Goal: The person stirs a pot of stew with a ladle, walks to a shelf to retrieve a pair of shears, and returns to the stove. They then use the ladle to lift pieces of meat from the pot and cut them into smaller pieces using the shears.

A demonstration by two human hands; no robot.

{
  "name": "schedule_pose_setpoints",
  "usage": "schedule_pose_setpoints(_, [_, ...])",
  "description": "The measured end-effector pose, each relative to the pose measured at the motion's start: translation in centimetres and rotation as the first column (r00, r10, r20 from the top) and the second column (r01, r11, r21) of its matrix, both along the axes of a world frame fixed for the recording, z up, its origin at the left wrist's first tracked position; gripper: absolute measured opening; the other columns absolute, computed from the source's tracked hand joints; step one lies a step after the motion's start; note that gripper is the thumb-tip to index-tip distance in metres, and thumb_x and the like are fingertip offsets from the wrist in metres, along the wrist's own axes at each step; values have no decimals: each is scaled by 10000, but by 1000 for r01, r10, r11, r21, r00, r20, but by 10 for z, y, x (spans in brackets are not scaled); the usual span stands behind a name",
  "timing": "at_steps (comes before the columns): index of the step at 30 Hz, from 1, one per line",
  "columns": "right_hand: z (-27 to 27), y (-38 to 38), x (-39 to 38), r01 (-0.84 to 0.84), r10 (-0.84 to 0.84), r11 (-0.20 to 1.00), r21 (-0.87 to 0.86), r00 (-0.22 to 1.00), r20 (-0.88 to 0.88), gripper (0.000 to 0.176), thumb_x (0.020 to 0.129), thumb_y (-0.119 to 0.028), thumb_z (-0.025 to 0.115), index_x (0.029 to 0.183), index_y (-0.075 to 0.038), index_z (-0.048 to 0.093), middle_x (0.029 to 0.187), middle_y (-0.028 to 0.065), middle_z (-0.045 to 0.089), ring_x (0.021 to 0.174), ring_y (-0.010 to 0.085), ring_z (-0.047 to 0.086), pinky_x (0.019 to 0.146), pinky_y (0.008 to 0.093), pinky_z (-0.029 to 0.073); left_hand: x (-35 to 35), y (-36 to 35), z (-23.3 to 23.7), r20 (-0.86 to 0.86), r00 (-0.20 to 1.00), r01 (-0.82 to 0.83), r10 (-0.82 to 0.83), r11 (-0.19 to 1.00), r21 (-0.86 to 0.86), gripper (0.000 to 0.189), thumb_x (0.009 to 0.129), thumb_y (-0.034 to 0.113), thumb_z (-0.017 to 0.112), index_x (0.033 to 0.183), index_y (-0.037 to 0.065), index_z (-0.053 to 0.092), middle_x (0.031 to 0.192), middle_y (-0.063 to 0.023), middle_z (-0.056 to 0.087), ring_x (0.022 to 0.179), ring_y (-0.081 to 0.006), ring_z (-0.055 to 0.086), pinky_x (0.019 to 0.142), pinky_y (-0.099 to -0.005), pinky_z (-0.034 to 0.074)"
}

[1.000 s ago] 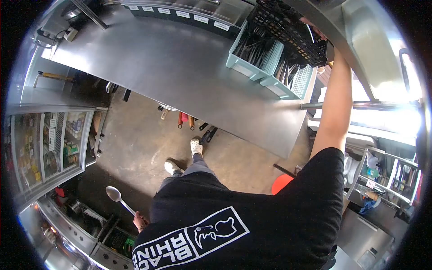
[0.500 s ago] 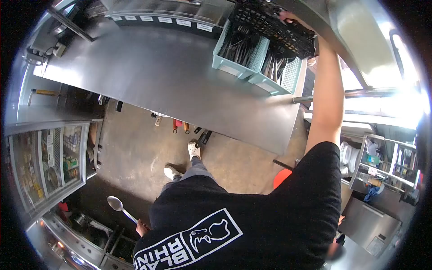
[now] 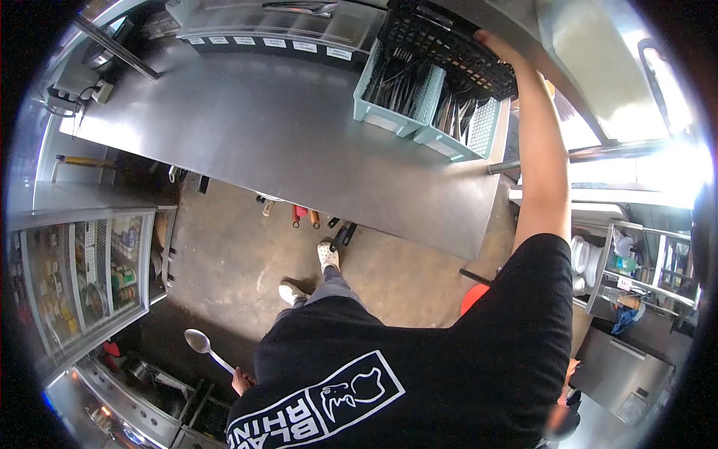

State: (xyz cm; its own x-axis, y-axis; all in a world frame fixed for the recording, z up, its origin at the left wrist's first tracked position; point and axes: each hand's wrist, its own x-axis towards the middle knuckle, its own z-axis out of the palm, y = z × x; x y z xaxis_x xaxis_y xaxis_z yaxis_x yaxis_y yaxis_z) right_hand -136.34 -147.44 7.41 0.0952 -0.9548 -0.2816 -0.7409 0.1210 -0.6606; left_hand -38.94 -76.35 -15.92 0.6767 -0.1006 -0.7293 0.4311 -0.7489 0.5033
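Note:
My left hand (image 3: 241, 382) is closed round the handle of a large metal serving spoon (image 3: 198, 341), held low at my left side with its bowl pointing outward. My right arm reaches far up and forward, and my right hand (image 3: 493, 45) grips the edge of a black plastic mesh basket (image 3: 449, 56); some of its fingers are hidden. That basket is tilted over two light-blue plastic baskets (image 3: 393, 123) full of cutlery (image 3: 400, 86). They stand at the right end of a steel counter (image 3: 262, 112).
A lidded container row with labels (image 3: 273, 43) lines the counter's back. Handles of utensils (image 3: 299, 215) stick out below its front edge. At left are a glass-door fridge (image 3: 90, 269) and a stove (image 3: 142, 396). A red round object (image 3: 473, 298) and a shelf rack (image 3: 651, 262) stand right.
The black basket and my right hand have shifted slightly left in view. My left hand still holds the spoon. The whole view has moved a little.

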Motion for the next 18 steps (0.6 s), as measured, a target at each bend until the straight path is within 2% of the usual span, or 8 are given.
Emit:
schedule_pose_setpoints(2, [-37,-38,-56,-164,163,986,-2,984,-72,468,756,-75,614,1219,-58,543,1151,93,586,1083,199,518,946,335,402,2,1,-8,-140,990,-31,15,993,-111,355,903,343,595,691,108,435,500,6,352,366,-141,342,349,-315,263])
schedule_pose_setpoints(3, [-63,-53,-77,-166,165,986,-4,984,-74,468,756,-75,614,1219,-58,543,1151,93,586,1083,199,518,946,335,402,-8,-9,4,-142,990,-33,17,993,-113,355,903,343,595,691,108,435,500,6,352,366,-141,342,349,-315,263])
schedule_pose_setpoints(5, [-104,-74,-104,-125,90,979,-160,973,-212,531,760,-75,619,1278,-62,502,1201,111,585,1114,210,519,964,345,397,-41,-41,46,48,999,20,-22,999,33,328,903,324,596,702,116,442,500,6,351,366,-139,343,346,-313,262])
schedule_pose_setpoints(6, [-97,-69,-96,-129,93,978,-163,973,-212,531,760,-75,619,1278,-62,502,1201,111,585,1114,210,519,964,345,397,-45,-44,48,48,999,17,-18,999,30,328,903,324,596,702,116,442,500,6,351,366,-139,343,346,-313,262])
schedule_pose_setpoints(8, [-74,-45,-63,-131,114,969,-209,989,-92,524,779,-101,630,1284,-62,494,1239,121,580,1137,221,523,970,358,397,-48,-43,49,59,998,-10,9,1000,19,294,903,303,598,712,130,458,498,14,355,365,-133,346,344,-307,260])
schedule_pose_setpoints(12, [-21,0,-14,-35,6,979,-202,990,-143,520,781,-106,632,1282,-62,496,1237,123,581,1138,225,524,970,356,398,-40,-29,40,68,998,-20,16,999,51,271,898,298,605,717,144,475,500,23,366,365,-124,350,343,-300,258])
schedule_pose_setpoints(14, [-4,12,-3,-17,-17,978,-209,987,-160,519,783,-109,633,1281,-62,497,1237,124,581,1138,226,524,970,355,398,-20,0,15,-11,997,-76,76,995,-66,259,894,305,609,722,154,485,504,30,372,364,-116,345,342,-292,253])
schedule_pose_setpoints(18, [12,26,12,-9,-30,976,-219,984,-173,515,785,-115,636,1279,-61,500,1235,126,581,1139,230,525,970,353,398,-28,-15,34,20,999,-45,45,999,28,263,894,307,609,720,155,484,507,30,374,362,-115,341,341,-288,249])
